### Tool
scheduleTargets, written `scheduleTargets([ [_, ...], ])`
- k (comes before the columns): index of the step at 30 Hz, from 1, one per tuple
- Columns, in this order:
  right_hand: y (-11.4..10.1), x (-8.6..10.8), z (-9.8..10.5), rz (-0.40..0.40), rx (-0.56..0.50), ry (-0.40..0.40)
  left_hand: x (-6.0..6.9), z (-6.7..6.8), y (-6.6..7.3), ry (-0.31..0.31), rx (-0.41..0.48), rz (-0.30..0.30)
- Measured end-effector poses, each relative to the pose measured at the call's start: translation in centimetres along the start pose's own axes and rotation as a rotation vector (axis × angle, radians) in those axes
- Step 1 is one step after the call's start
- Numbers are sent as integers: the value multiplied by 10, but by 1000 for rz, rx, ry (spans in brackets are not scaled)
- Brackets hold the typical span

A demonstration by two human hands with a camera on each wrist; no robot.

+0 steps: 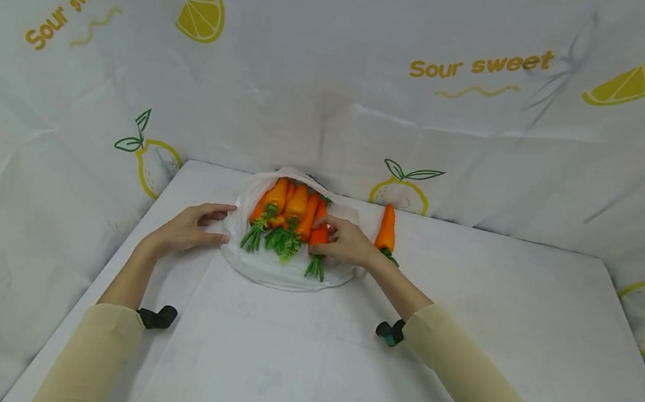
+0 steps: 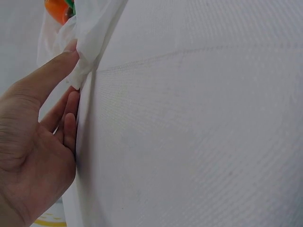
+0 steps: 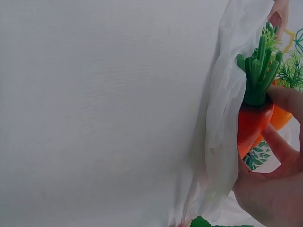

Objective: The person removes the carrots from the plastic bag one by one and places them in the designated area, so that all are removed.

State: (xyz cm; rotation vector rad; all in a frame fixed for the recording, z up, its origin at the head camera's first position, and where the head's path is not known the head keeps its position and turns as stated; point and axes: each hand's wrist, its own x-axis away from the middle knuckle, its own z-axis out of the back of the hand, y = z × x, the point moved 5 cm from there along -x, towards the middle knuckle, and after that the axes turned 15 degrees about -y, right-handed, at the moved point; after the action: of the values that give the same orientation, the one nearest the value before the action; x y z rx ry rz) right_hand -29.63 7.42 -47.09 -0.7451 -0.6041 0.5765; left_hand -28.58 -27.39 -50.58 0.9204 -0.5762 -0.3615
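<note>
Several orange carrots with green tops (image 1: pixel 296 202) lie in a white plastic bag (image 1: pixel 277 277) near the table's back edge. My right hand (image 1: pixel 345 242) grips a red-orange carrot (image 1: pixel 319 235) at the bag's right side; the right wrist view shows thumb and fingers around this carrot (image 3: pixel 254 124), just below its green stems. At the bag's left edge, my left hand (image 1: pixel 189 230) touches the plastic with thumb and fingers spread. In the left wrist view, the left hand's (image 2: pixel 45 118) thumb tip rests against the bag (image 2: pixel 93 40).
One more orange carrot (image 1: pixel 386 229) lies on the white table (image 1: pixel 282 365), outside the bag, just right of my right hand. Behind the table hangs a white sheet (image 1: pixel 300 105) printed with lemons and words.
</note>
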Motion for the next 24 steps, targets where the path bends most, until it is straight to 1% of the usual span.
scheduleTargets([
  [8,4,-1,0,0,-2,-10,-2,1,-2,8,-5,13],
  [14,5,-2,0,6,-7,10,-1,1,-2,4,-8,7],
  [24,4,2,2,19,-95,63,-1,1,-1,7,-10,8],
])
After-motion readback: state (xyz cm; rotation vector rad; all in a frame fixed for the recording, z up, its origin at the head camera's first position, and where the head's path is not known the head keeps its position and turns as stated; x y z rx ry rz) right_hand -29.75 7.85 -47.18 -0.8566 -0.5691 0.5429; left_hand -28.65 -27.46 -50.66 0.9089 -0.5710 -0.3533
